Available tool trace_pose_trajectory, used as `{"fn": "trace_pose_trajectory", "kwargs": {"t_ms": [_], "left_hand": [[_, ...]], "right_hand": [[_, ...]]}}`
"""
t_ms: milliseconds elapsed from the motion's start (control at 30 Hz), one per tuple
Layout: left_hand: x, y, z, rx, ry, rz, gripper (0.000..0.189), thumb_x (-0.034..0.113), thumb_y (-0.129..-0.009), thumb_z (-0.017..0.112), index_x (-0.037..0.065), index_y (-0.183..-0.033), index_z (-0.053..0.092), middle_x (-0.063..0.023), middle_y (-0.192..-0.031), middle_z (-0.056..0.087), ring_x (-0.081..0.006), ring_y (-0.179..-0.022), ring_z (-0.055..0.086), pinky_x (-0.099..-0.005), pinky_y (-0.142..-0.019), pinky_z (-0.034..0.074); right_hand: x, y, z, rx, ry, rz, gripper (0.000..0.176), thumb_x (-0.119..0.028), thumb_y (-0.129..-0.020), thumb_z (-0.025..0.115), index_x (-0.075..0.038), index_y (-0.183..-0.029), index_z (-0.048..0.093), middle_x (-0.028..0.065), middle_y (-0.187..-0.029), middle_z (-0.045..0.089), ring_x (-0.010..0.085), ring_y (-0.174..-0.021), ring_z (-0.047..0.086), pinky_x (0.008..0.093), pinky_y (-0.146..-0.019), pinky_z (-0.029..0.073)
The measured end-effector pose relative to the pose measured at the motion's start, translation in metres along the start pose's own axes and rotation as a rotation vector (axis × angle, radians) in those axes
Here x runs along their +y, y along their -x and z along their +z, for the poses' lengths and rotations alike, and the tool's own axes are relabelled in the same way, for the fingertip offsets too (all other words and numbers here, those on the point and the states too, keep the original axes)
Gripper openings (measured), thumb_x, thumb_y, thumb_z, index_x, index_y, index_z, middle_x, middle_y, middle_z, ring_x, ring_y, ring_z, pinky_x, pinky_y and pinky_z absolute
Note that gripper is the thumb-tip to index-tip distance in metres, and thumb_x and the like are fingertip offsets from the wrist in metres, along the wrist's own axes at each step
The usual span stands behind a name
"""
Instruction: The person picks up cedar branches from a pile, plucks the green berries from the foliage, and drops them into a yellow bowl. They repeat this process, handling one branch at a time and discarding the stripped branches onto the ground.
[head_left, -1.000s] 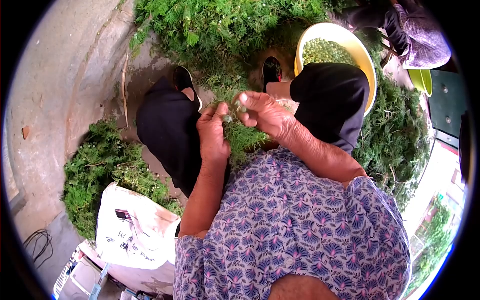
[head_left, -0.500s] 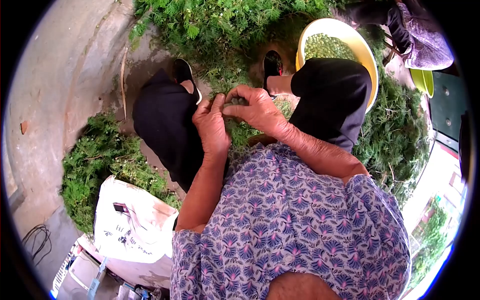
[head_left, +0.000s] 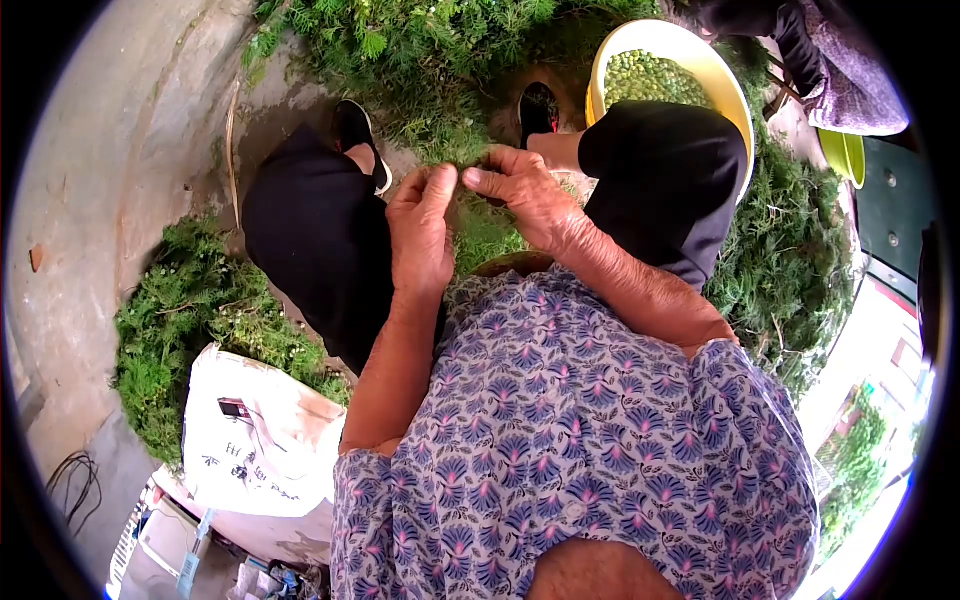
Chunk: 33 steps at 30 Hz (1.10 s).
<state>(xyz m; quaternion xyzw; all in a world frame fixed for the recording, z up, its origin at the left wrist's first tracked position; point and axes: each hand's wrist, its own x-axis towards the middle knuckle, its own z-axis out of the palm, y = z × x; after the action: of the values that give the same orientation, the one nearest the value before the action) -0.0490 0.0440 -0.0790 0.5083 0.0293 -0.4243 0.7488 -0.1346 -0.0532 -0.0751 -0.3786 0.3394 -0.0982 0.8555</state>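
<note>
My left hand (head_left: 420,225) is closed in a pinch, thumb against fingertips, on what looks like a green evergreen sprig (head_left: 447,148) that shows just beyond the fingers. Close beside it, my right hand (head_left: 525,195) has thumb and fingers pressed together, its curled fingers hiding whatever lies in them. Both hands meet between my knees, above loose greenery (head_left: 485,235). Forward and right, a yellow tub (head_left: 738,95) holds many small green berries (head_left: 650,80), partly covered by my right knee.
Cut evergreen branches lie piled ahead (head_left: 420,50), in a left heap (head_left: 180,340) and in a right heap (head_left: 780,250). A white sack (head_left: 260,410) with a small dark device sits at lower left. Another person's patterned sleeve (head_left: 860,70) and a yellow-green container (head_left: 843,155) are at upper right.
The right hand has shifted slightly right, its fingertips apart from the left thumb now. Small green berries visible in its curled fingers before are hidden. The view has shifted a little.
</note>
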Motion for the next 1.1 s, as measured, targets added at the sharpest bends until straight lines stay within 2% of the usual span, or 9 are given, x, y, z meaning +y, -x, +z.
{"fn": "trace_pose_trajectory", "kwargs": {"t_ms": [167, 267, 333, 433, 600, 667, 800, 967, 1100], "left_hand": [[-0.003, -0.001, -0.011, -0.178, -0.132, 0.025, 0.015, -0.004, -0.083, 0.056, -0.002, -0.098, 0.057, -0.0043, -0.092, 0.060, -0.0102, -0.082, 0.057, -0.0237, -0.072, 0.047], [0.003, 0.003, -0.003, -0.145, -0.137, 0.014, 0.008, -0.005, -0.079, 0.059, 0.001, -0.084, 0.057, 0.0003, -0.078, 0.057, -0.0056, -0.068, 0.050, -0.0207, -0.059, 0.041], [0.013, 0.012, 0.013, -0.016, -0.055, -0.086, 0.007, -0.004, -0.078, 0.058, 0.002, -0.079, 0.054, 0.0022, -0.072, 0.054, -0.0055, -0.064, 0.048, -0.0213, -0.057, 0.039], [0.008, 0.010, -0.008, -0.170, -0.249, -0.026, 0.006, -0.002, -0.078, 0.058, 0.002, -0.077, 0.054, 0.0025, -0.070, 0.053, -0.0053, -0.064, 0.046, -0.0221, -0.057, 0.038], [-0.006, 0.005, -0.024, -0.247, -0.665, 0.095, 0.005, 0.002, -0.079, 0.056, 0.000, -0.083, 0.056, 0.0008, -0.072, 0.054, -0.0058, -0.067, 0.046, -0.0230, -0.059, 0.038], [-0.012, 0.003, -0.027, -0.363, -0.893, 0.121, 0.011, 0.006, -0.080, 0.054, -0.002, -0.087, 0.057, -0.0052, -0.072, 0.057, -0.0122, -0.066, 0.052, -0.0266, -0.062, 0.042], [-0.022, -0.005, -0.038, -0.700, -1.200, 0.056, 0.018, 0.005, -0.080, 0.055, -0.003, -0.096, 0.059, -0.0086, -0.087, 0.064, -0.0162, -0.084, 0.059, -0.0273, -0.077, 0.044], [-0.016, 0.000, -0.039, -0.557, -1.118, 0.075, 0.019, 0.006, -0.081, 0.054, -0.002, -0.098, 0.061, -0.0065, -0.087, 0.064, -0.0154, -0.084, 0.058, -0.0266, -0.077, 0.044], [0.026, 0.006, -0.023, -0.311, -0.884, 0.102, 0.019, 0.006, -0.082, 0.055, -0.002, -0.098, 0.062, -0.0056, -0.089, 0.063, -0.0134, -0.084, 0.058, -0.0257, -0.077, 0.044]], "right_hand": [[0.001, -0.002, -0.011, 0.016, 0.119, -0.012, 0.021, -0.010, -0.083, 0.060, 0.005, -0.097, 0.057, 0.0083, -0.084, 0.060, 0.0130, -0.079, 0.056, 0.0280, -0.071, 0.047], [0.007, -0.005, -0.025, -0.196, 0.513, -0.269, 0.024, -0.012, -0.085, 0.059, 0.006, -0.099, 0.057, 0.0103, -0.085, 0.060, 0.0161, -0.080, 0.057, 0.0299, -0.071, 0.048], [-0.009, 0.002, -0.012, -0.104, -0.105, 0.158, 0.028, -0.017, -0.086, 0.059, 0.006, -0.100, 0.055, 0.0112, -0.081, 0.060, 0.0167, -0.073, 0.059, 0.0293, -0.066, 0.049], [-0.031, 0.005, -0.019, 0.026, 0.199, 0.134, 0.032, -0.023, -0.086, 0.059, 0.005, -0.100, 0.055, 0.0101, -0.075, 0.060, 0.0140, -0.065, 0.058, 0.0265, -0.060, 0.049], [-0.083, 0.015, -0.062, 0.273, 0.346, -0.314, 0.021, -0.010, -0.082, 0.059, -0.001, -0.101, 0.057, 0.0070, -0.074, 0.062, 0.0102, -0.055, 0.055, 0.0230, -0.057, 0.049], [-0.109, 0.023, -0.097, 0.323, 0.640, -0.574, 0.022, -0.009, -0.079, 0.058, -0.001, -0.100, 0.060, 0.0070, -0.081, 0.063, 0.0103, -0.065, 0.057, 0.0212, -0.061, 0.047], [-0.159, 0.046, -0.166, 0.584, 0.796, -0.628, 0.028, -0.011, -0.080, 0.058, -0.001, -0.106, 0.059, 0.0082, -0.098, 0.062, 0.0129, -0.086, 0.058, 0.0229, -0.069, 0.047], [-0.190, 0.073, -0.249, 0.856, 1.331, -0.538, 0.029, -0.024, -0.079, 0.058, -0.004, -0.098, 0.065, 0.0071, -0.097, 0.066, 0.0171, -0.090, 0.060, 0.0286, -0.082, 0.043], [-0.191, 0.066, -0.287, 0.978, 1.289, -0.572, 0.029, -0.024, -0.078, 0.057, -0.005, -0.099, 0.066, 0.0089, -0.100, 0.065, 0.0200, -0.092, 0.060, 0.0288, -0.084, 0.042]]}}
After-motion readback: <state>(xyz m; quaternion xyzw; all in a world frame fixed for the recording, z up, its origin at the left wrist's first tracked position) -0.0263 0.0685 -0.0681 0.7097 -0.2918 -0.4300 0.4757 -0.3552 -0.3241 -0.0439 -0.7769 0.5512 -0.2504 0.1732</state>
